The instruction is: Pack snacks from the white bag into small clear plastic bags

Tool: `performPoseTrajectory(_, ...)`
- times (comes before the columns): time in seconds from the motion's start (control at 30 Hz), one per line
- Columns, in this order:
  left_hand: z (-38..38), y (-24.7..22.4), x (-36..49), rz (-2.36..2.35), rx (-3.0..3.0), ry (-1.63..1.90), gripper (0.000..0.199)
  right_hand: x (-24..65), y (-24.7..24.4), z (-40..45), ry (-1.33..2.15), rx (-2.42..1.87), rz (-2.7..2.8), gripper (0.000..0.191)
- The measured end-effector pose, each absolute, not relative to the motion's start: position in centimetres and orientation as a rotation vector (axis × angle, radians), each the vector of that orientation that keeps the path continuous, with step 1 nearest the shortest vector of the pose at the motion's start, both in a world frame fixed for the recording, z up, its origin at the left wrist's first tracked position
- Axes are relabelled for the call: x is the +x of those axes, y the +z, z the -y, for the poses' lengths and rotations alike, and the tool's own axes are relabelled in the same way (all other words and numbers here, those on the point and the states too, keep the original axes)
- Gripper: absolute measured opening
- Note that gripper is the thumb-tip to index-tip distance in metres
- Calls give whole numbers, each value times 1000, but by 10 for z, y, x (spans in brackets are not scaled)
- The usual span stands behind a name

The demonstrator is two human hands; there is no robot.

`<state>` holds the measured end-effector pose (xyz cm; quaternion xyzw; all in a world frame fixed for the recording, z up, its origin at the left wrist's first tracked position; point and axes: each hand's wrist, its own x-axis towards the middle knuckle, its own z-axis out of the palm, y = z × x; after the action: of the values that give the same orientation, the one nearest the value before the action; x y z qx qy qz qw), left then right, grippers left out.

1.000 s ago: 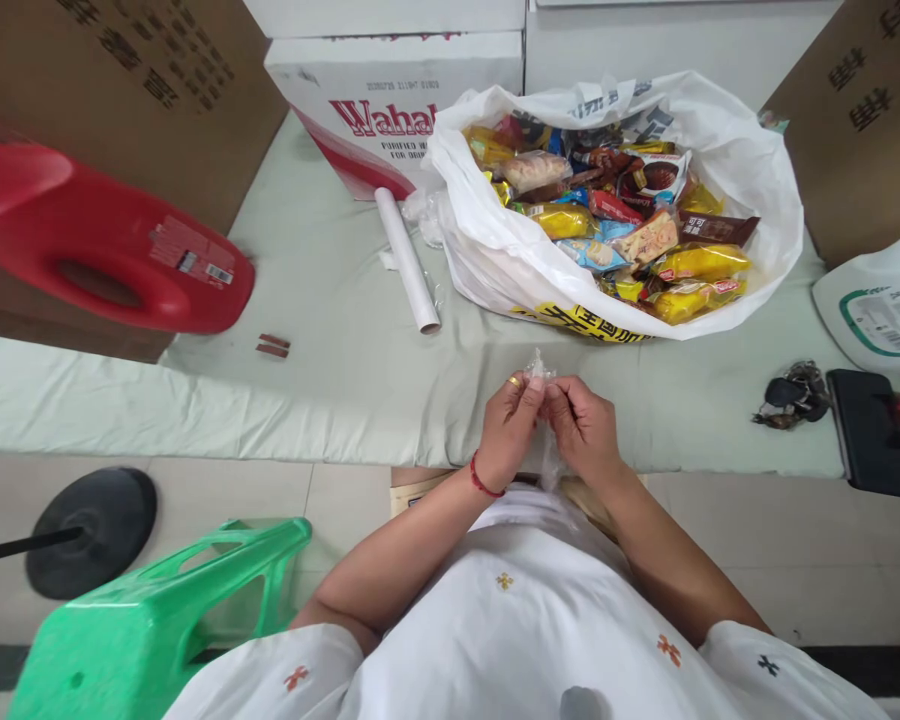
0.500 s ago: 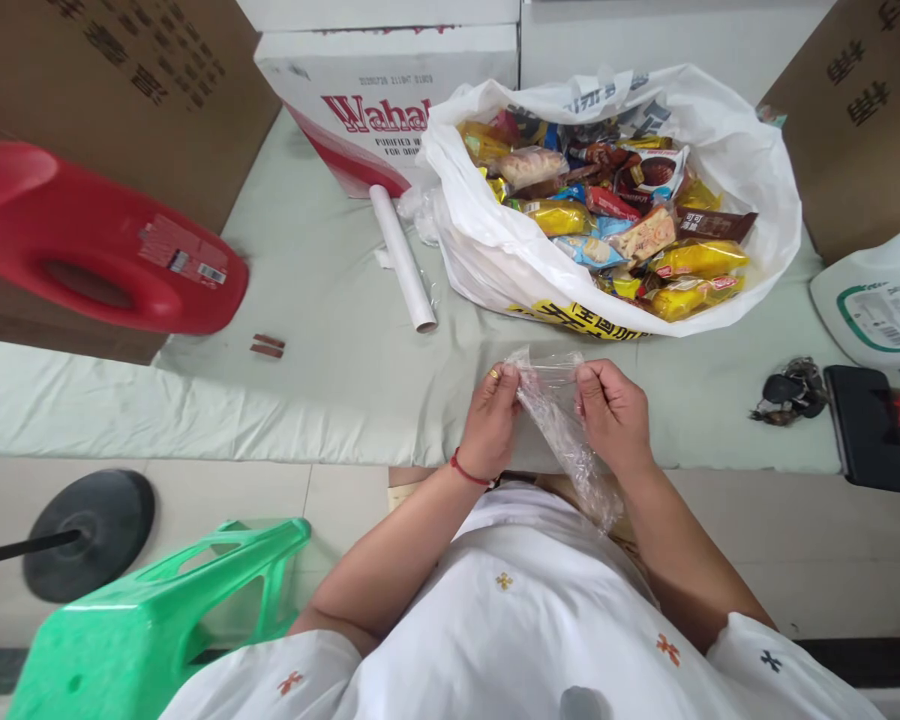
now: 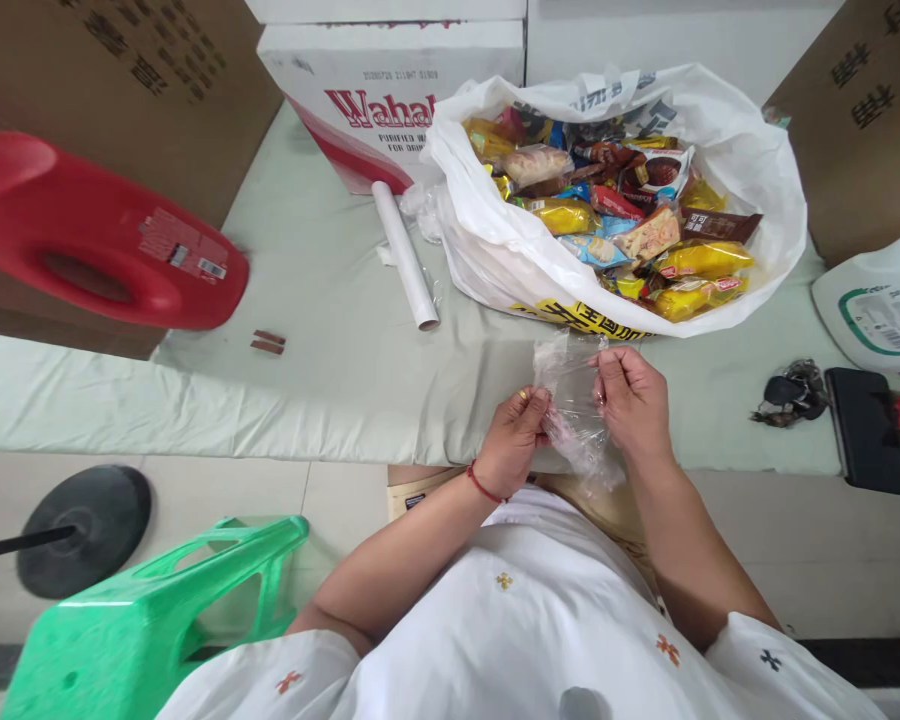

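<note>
Between my hands a crumpled clear plastic bag (image 3: 576,405) is stretched near the table's front edge. My left hand (image 3: 514,435), with a red cord at the wrist, pinches its left side. The right side is pinched by my right hand (image 3: 634,400), a little higher. Just behind them stands a wide-open white bag (image 3: 487,255) full of wrapped snacks (image 3: 649,235). A white roll (image 3: 405,255) lies to the left of that bag.
On the left are a red jug (image 3: 120,235) and two small brown strips (image 3: 268,342). Keys (image 3: 791,392), a black phone (image 3: 868,430) and a white jug (image 3: 881,300) are at the right. Boxes stand behind. A green stool (image 3: 157,610) is below left.
Both hands have moved right; my left hand is lower along the clear bag and my right hand slightly higher. More of the clear plastic is spread between them.
</note>
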<state>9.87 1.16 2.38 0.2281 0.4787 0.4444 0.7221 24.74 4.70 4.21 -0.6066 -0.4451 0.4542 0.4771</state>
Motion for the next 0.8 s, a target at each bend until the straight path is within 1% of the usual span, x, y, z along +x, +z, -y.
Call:
performPoseTrajectory(0.1, -14, 14, 101, -1240, 744, 1131, 54, 249, 39, -54, 1206, -1467, 1046, 53)
performPoseTrajectory(0.23, -25, 8, 98, -1527, 983, 1265, 50, 239, 32, -40, 1441, -1466, 906, 75)
performPoseTrajectory(0.27, -27, 8, 97, -1573, 1010, 1281, 50, 235, 30, -33, 1480, -1478, 883, 77)
performPoseTrajectory(0.3, -29, 8, 96, -1605, 1034, 1292, 50, 230, 29, -25, 1499, -1491, 876, 75)
performPoseTrajectory(0.37, -32, 8, 94, -1640, 1078, 1315, 50, 223, 25, -12, 1456, -1524, 920, 63)
performPoseTrajectory(0.43, -33, 8, 93, -1667, 1131, 1330, 51, 219, 21, -4, 1301, -1574, 1001, 50)
performPoseTrajectory(0.47, -33, 7, 93, -1674, 1149, 1331, 51, 218, 19, -3, 1205, -1605, 1044, 47)
performPoseTrajectory(0.57, -34, 5, 90, -1654, 1143, 1316, 50, 225, 18, -8, 951, -1687, 1184, 42)
performPoseTrajectory(0.63, -36, 2, 87, -1595, 1076, 1307, 50, 232, 21, -15, 846, -1688, 1320, 40)
performPoseTrajectory(0.7, -39, 1, 83, -1516, 967, 1299, 52, 237, 24, -21, 874, -1653, 1396, 41)
performPoseTrajectory(0.8, -38, 9, 79, -1346, 683, 1198, 60, 236, 28, -28, 1188, -1591, 1179, 46)
